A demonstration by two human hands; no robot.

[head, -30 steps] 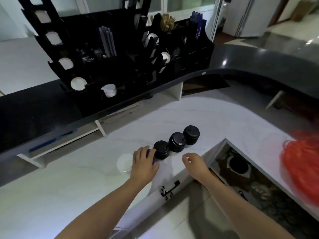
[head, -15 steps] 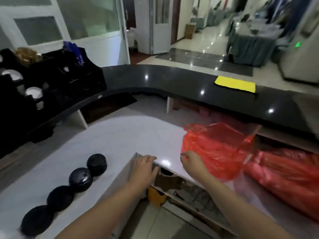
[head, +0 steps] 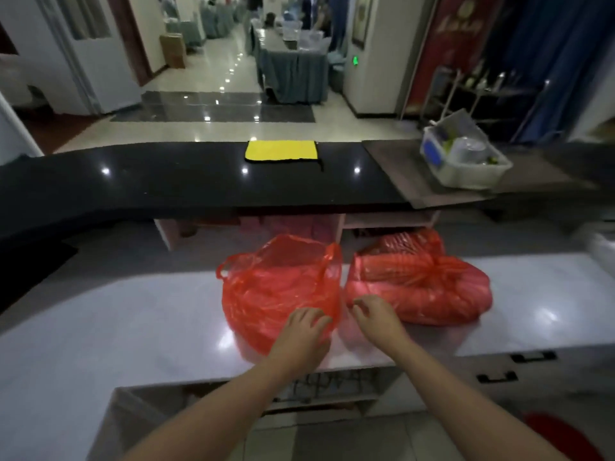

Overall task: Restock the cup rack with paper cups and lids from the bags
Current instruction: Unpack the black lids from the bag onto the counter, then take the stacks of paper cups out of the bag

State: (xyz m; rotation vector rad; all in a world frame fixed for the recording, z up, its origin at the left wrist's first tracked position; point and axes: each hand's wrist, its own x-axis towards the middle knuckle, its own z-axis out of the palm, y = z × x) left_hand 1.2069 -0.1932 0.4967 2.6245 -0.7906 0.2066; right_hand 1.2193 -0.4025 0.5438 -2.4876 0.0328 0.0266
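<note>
1. Two red plastic bags are seen side by side on the white tabletop (head: 133, 324): an open bag (head: 276, 291) at left, a knotted bag (head: 422, 287) at right.
2. The left hand (head: 301, 331) is laid on the open bag's near side, fingers relaxed.
3. The right hand (head: 376, 314) is held between the bags, fingers loosely curled.
4. A yellow cloth (head: 281, 150) is laid on the black counter (head: 166, 184) behind.
5. A clear plastic bin (head: 466, 154) is placed further right.

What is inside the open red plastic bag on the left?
The open red plastic bag shows only crumpled translucent film; its contents cannot be made out. The left hand rests on its near side, covering that part.
</note>
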